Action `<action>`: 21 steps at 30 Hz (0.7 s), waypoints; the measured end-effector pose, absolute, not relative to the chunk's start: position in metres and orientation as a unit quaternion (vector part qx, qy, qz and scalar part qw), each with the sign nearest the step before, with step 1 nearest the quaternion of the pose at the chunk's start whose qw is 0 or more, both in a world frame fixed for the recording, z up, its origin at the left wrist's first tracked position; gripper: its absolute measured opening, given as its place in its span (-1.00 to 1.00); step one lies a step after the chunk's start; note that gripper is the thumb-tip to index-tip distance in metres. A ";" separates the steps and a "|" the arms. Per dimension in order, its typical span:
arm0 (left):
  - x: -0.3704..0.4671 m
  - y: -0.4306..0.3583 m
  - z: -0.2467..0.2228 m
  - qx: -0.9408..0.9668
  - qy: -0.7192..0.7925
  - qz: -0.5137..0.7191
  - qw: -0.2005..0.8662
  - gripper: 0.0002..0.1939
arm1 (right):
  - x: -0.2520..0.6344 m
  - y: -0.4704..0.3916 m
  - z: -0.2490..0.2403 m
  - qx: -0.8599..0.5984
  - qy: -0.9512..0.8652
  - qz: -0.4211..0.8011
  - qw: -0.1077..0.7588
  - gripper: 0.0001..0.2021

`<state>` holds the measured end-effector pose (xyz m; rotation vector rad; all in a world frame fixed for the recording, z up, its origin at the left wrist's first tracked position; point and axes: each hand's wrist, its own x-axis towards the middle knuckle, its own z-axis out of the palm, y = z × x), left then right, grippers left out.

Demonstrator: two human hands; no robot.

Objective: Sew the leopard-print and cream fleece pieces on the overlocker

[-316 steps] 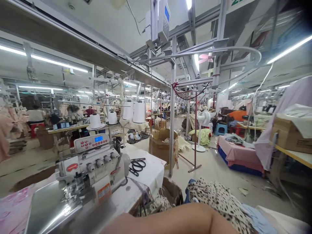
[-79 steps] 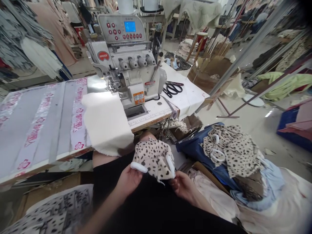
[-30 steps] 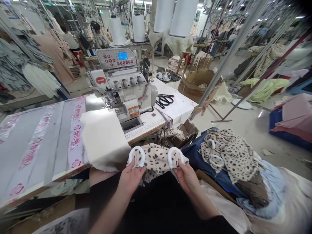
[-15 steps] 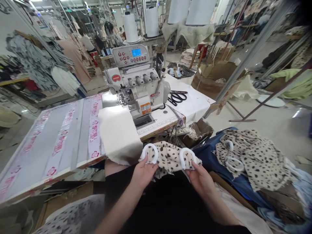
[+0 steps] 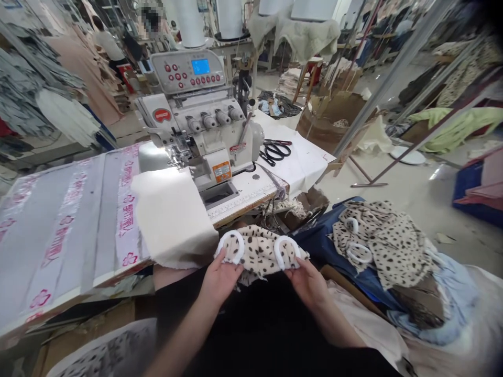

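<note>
A cream fabric piece with dark spots (image 5: 257, 250) is stretched above my lap, held by both hands. Two white curved bands are on it, one near each end. My left hand (image 5: 220, 280) pinches its left end beside the left white band (image 5: 231, 246). At the other end, my right hand (image 5: 308, 280) grips the cloth by the right white band (image 5: 283, 251). Beyond the cloth stands a white overlock sewing machine (image 5: 208, 125) with a lit blue display. What lies under my fingers is hidden.
A cream cloth (image 5: 173, 217) drapes over the table edge at the machine's left. Black scissors (image 5: 277, 152) lie on the white surface to its right. More spotted pieces (image 5: 396, 246) are heaped on dark blue cloth at the right. A metal pole (image 5: 385, 89) slants up behind.
The view has swung slightly rightward, so the machine and table sit further left. Both hands keep the same grip on the spotted fabric, its shape nearly the same.
</note>
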<state>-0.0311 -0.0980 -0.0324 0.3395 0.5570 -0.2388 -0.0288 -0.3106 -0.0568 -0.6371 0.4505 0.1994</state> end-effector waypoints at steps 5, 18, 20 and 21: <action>-0.027 -0.098 -0.037 0.161 0.262 -0.118 0.944 -0.73 | -0.026 -0.311 -0.059 -0.298 0.212 0.107 0.925 -0.73; -0.024 -0.102 -0.044 0.173 0.258 -0.116 0.943 -0.70 | -0.036 -0.336 -0.082 -0.371 0.240 0.127 0.888 -0.79; -0.024 -0.103 -0.044 0.179 0.264 -0.118 0.940 -0.71 | -0.041 -0.338 -0.084 -0.491 0.248 0.071 0.832 -0.72; -0.024 -0.104 -0.043 0.181 0.264 -0.124 0.939 -0.71 | -0.043 -0.337 -0.083 -0.561 0.234 0.030 0.793 -0.66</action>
